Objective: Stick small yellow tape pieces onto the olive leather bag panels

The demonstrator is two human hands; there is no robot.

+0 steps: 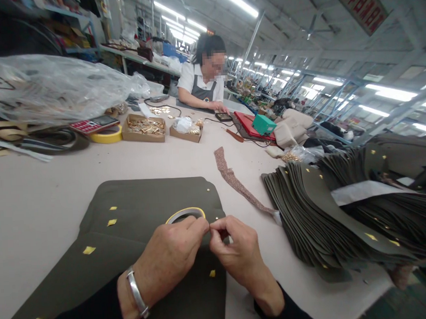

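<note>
My left hand [174,243], with a metal bangle at its wrist, is closed around a roll of yellow tape [200,210], most of which it hides. My right hand [240,250] is closed in a pinch, thumb against forefinger, its tips meeting those of the left. Whatever is between the right fingertips is too small to make out. Both hands are over a dark olive panel [144,195] lying flat on the table, with rounded far corners. Small yellow tape pieces [89,250] dot its surface, and tiny metal studs show near its right edge.
On the right lies a fanned stack of similar panels [300,212], a brown textured strip [235,181] beside it. Boxes of gold-coloured parts [145,138], another yellow tape roll [108,136] and a plastic bag [58,86] sit farther back. A person [202,84] works across the table.
</note>
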